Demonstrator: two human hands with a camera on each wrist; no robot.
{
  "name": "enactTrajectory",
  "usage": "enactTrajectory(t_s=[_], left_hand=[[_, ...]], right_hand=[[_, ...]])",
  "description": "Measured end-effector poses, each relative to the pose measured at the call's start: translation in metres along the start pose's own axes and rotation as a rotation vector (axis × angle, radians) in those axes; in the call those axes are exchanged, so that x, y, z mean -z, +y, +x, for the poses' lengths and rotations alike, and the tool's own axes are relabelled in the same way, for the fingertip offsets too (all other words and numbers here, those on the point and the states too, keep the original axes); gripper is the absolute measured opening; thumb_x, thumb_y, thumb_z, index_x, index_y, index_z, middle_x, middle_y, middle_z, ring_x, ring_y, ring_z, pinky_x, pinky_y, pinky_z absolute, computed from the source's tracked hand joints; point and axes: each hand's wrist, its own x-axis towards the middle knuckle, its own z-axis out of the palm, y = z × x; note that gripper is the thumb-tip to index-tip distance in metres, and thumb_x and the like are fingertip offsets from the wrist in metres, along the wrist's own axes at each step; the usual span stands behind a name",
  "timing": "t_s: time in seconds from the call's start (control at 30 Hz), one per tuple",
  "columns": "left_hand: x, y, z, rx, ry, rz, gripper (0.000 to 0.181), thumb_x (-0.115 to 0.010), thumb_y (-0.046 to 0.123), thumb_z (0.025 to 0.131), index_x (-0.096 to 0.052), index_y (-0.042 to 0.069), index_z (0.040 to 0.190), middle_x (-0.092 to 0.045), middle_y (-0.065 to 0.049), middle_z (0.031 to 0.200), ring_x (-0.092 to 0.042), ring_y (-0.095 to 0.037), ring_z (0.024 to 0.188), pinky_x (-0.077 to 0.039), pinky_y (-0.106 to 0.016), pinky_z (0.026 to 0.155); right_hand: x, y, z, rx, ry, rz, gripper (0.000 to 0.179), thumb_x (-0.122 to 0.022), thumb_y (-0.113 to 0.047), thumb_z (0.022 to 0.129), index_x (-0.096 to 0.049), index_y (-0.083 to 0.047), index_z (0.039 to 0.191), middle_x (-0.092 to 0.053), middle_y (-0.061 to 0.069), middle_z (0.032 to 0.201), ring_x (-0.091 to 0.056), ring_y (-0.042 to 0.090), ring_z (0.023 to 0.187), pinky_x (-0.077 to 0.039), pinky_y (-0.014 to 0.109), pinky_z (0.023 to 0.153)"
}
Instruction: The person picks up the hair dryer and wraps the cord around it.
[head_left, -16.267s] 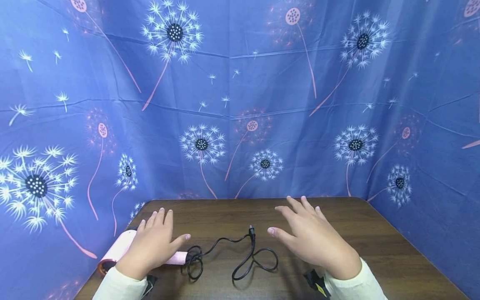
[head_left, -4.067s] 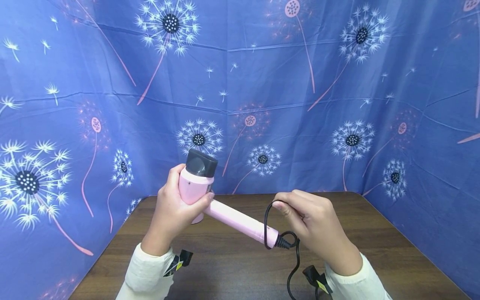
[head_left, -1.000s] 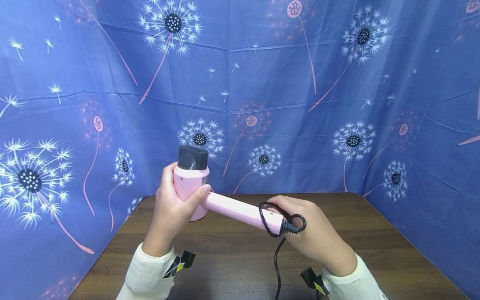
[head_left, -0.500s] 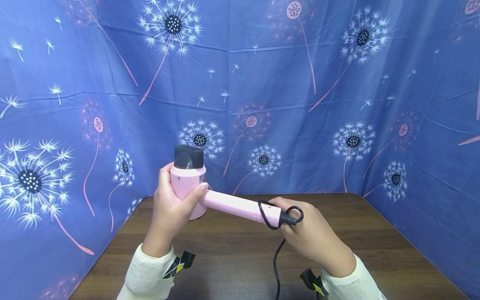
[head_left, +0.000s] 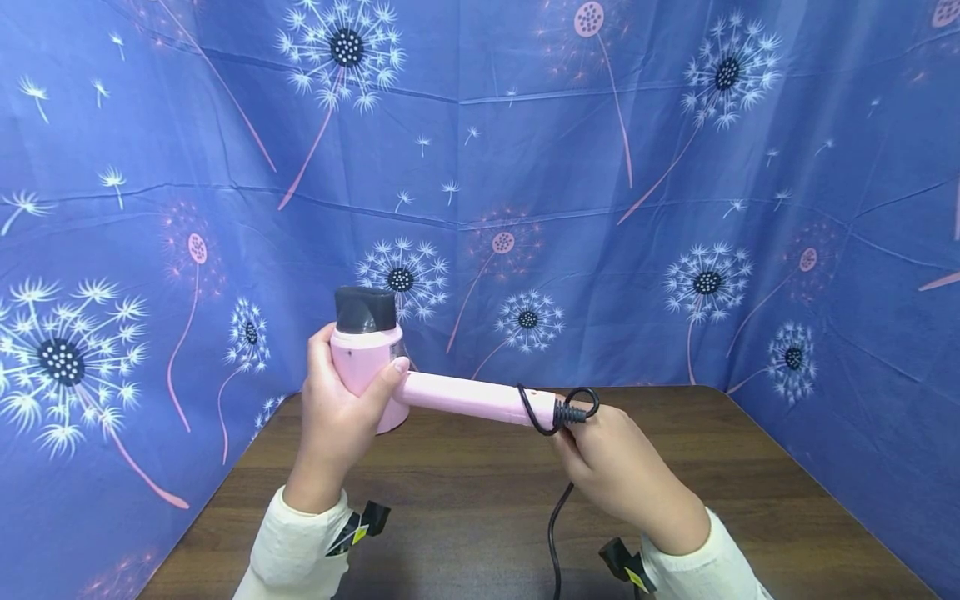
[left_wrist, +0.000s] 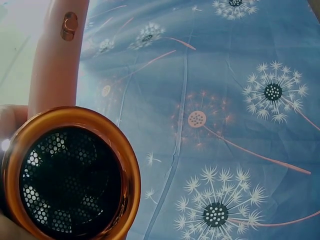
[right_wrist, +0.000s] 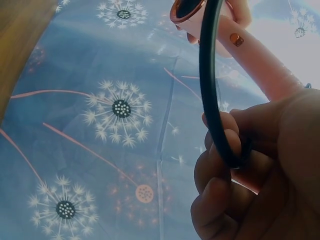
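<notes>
A pink hair dryer (head_left: 465,397) is held up above the table, its handle pointing right and nearly level. My left hand (head_left: 337,417) grips its barrel, thumb across the side, below the black nozzle (head_left: 365,310). In the left wrist view the copper-rimmed intake grille (left_wrist: 70,180) faces the camera. The black cord (head_left: 553,533) loops over the handle's end and hangs down toward the table. My right hand (head_left: 626,467) is behind the handle's end; in the right wrist view its fingers (right_wrist: 215,200) curl round the cord, partly hidden by the palm.
Beneath both hands is a brown wooden table (head_left: 450,508). Blue curtains (head_left: 585,250) with dandelion prints enclose it at the back and both sides. Black wrist cameras hang below each cream sleeve (head_left: 300,542).
Earlier the hair dryer lay at the table's left under open hands; it was picked up. Lately it shifted slightly left, its handle rising toward level. The right hand followed, moving behind the handle's end.
</notes>
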Motion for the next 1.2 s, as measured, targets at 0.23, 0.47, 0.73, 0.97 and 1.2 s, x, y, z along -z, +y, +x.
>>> enactTrajectory(t_s=[0.23,0.47,0.73,0.97,1.2], left_hand=[[0.000,0.001,0.000,-0.002,0.026,-0.009,0.079,-0.088,0.026,0.081,-0.044,0.013,0.145,-0.068,-0.004,0.107,-0.065,-0.020,0.087,-0.054,-0.024,0.073],[0.001,0.000,0.001,-0.004,0.049,-0.029,0.078,-0.087,0.025,0.082,-0.043,0.014,0.146,-0.066,-0.003,0.108,-0.065,-0.020,0.088,-0.054,-0.023,0.075],[0.002,-0.001,0.002,0.009,0.077,-0.008,0.078,-0.087,0.028,0.083,-0.043,0.015,0.146,-0.065,-0.002,0.109,-0.063,-0.019,0.089,-0.053,-0.023,0.075],[0.006,-0.001,0.005,0.030,0.118,0.017,0.079,-0.087,0.030,0.083,-0.042,0.016,0.147,-0.065,-0.002,0.108,-0.063,-0.019,0.089,-0.052,-0.024,0.075],[0.008,-0.002,0.006,0.036,0.131,0.012,0.078,-0.087,0.029,0.083,-0.043,0.015,0.146,-0.065,-0.001,0.107,-0.063,-0.019,0.088,-0.052,-0.025,0.074]], right_hand=[[-0.003,0.000,0.001,0.003,-0.003,-0.022,0.013,-0.073,-0.011,0.091,-0.064,-0.017,0.084,-0.039,-0.013,0.065,-0.037,0.001,0.058,-0.036,0.022,0.054],[-0.005,-0.002,0.003,-0.018,-0.049,-0.018,0.004,-0.072,-0.019,0.097,-0.074,-0.017,0.095,-0.065,-0.016,0.078,-0.055,-0.003,0.067,-0.049,0.024,0.058],[-0.003,-0.006,0.002,-0.056,-0.157,-0.020,0.004,-0.068,-0.024,0.101,-0.068,-0.023,0.097,-0.061,-0.020,0.077,-0.054,-0.004,0.067,-0.050,0.025,0.060],[0.001,-0.011,0.000,-0.077,-0.206,0.006,0.016,-0.069,-0.027,0.099,-0.059,-0.031,0.086,-0.042,-0.023,0.065,-0.041,-0.005,0.057,-0.037,0.019,0.053],[0.005,-0.015,-0.003,-0.062,-0.205,0.007,0.034,-0.072,-0.028,0.094,-0.046,-0.032,0.073,-0.033,-0.023,0.060,-0.034,-0.006,0.054,-0.030,0.018,0.048]])
